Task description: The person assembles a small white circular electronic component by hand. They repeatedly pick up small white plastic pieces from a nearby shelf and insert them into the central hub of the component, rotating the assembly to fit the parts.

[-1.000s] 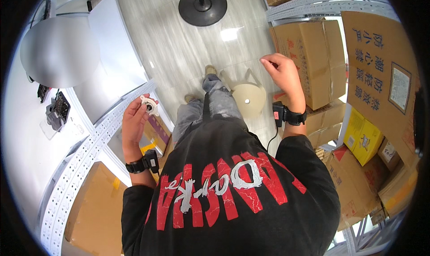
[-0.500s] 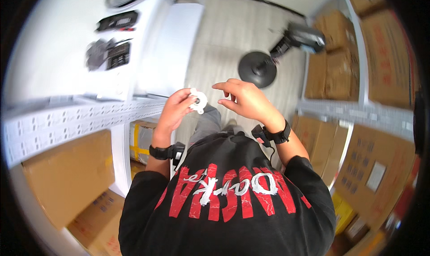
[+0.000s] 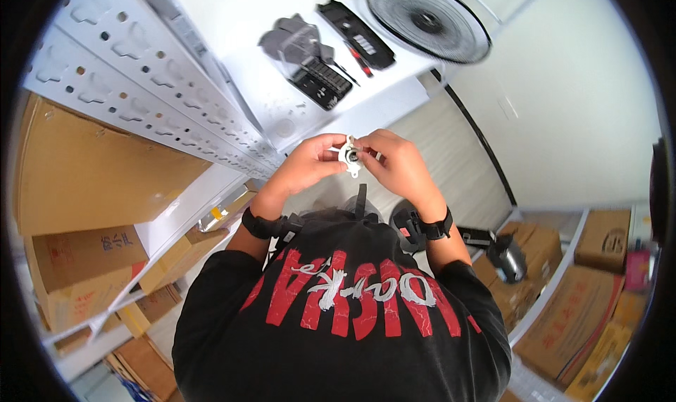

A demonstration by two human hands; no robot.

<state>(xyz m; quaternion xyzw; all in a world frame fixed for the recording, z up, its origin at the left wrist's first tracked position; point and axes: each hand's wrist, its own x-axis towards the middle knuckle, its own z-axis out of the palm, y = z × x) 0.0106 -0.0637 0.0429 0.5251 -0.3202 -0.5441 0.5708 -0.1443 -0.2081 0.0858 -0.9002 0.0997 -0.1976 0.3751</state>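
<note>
A small white plastic part (image 3: 344, 156) with a round body, side tabs and a dark centre is held up before my chest. My left hand (image 3: 304, 167) pinches it from the left between thumb and fingers. From the other side, my right hand (image 3: 400, 164) has its thumb and fingertips closed at the part's dark centre and right edge. Whether those fingertips also grip something smaller cannot be made out. Both hands are above the near edge of the white table (image 3: 271, 113).
On the table lie grey gloves (image 3: 285, 37), a black bit set (image 3: 321, 85), a red-and-black tool (image 3: 361, 61), a black casing (image 3: 360, 37) and a round fan grille (image 3: 428, 23). A perforated shelf beam (image 3: 151, 82) runs along the left. Cardboard boxes (image 3: 574, 324) fill racks on both sides.
I have turned left, so the table now lies ahead of me and the fan stand has shifted to lower right. My right hand, apart from the white part before, now touches it.
</note>
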